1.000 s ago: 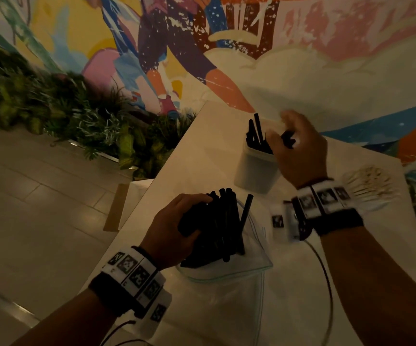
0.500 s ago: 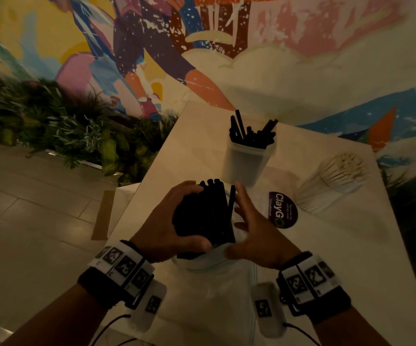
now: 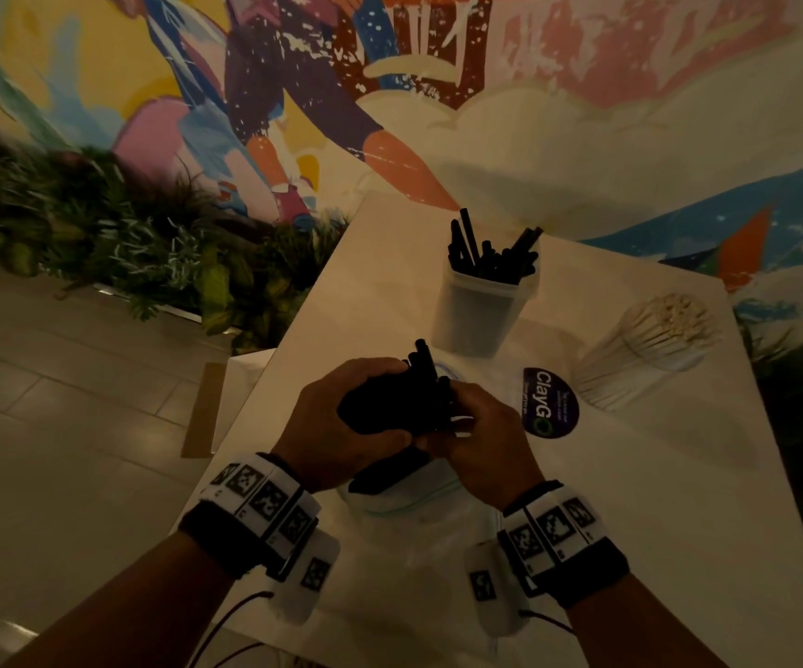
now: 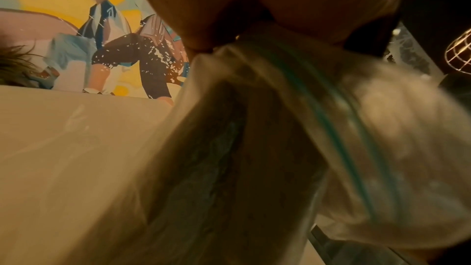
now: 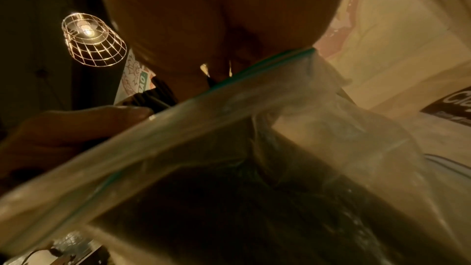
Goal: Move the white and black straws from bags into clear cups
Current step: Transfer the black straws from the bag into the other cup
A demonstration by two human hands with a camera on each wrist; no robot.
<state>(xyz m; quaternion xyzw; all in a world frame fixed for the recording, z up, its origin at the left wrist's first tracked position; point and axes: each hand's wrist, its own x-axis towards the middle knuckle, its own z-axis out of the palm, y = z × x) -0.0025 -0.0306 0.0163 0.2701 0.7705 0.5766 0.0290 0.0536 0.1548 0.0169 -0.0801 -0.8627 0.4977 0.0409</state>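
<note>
The bag (image 5: 293, 128) is thin clear plastic, glossy and creased, with a teal zip strip. The black straws (image 3: 430, 392) look matt and smooth. Beyond them the cup (image 3: 479, 311) is cloudy translucent plastic. The table (image 3: 655, 499) beneath is smooth, pale and matt.

Only readable text: "ClayGo" in white letters on the dark round sticker (image 3: 549, 402) stuck on the white table (image 3: 679, 499); smaller lines beside it too small to read. Right wrist view catches its edge (image 5: 456, 104), showing just "Cl". Wristband markers (image 3: 264, 494) are patterns, not text.
</note>
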